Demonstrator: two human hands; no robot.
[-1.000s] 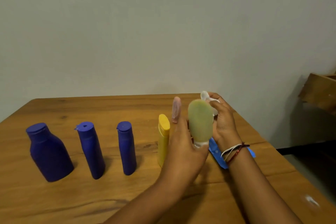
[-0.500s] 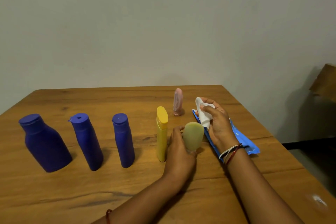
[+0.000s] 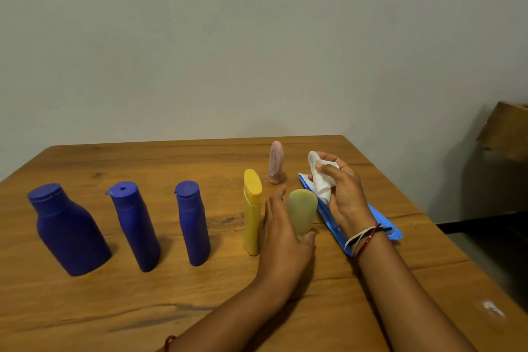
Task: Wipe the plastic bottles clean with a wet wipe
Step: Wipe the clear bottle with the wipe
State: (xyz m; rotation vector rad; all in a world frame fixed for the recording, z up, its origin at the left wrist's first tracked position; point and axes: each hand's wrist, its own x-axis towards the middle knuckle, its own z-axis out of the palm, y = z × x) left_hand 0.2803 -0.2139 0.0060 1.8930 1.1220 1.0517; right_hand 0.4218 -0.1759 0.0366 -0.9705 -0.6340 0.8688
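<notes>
An olive-green bottle point(image 3: 301, 210) stands upside down on the wooden table point(image 3: 143, 303). My left hand point(image 3: 283, 237) is beside it with fingers straightened and loose; only the thumb touches its lower end. My right hand point(image 3: 345, 188) hovers just to the right, pinching a crumpled white wet wipe point(image 3: 320, 177). A yellow bottle point(image 3: 253, 214) stands left of my left hand, and a small pink bottle point(image 3: 276, 163) behind it. Three dark blue bottles stand in a row further left: a wide one point(image 3: 65, 231), a middle one point(image 3: 137, 226) and a slim one point(image 3: 193, 223).
A blue wipes packet point(image 3: 383, 223) lies flat under my right wrist near the table's right edge. A brown wooden object point(image 3: 505, 131) sits off the table at the far right. A plain wall runs behind the table.
My left hand lowered the green bottle from in front of me to the table and loosened its fingers. My right hand, with the wipe, moved apart from the bottle.
</notes>
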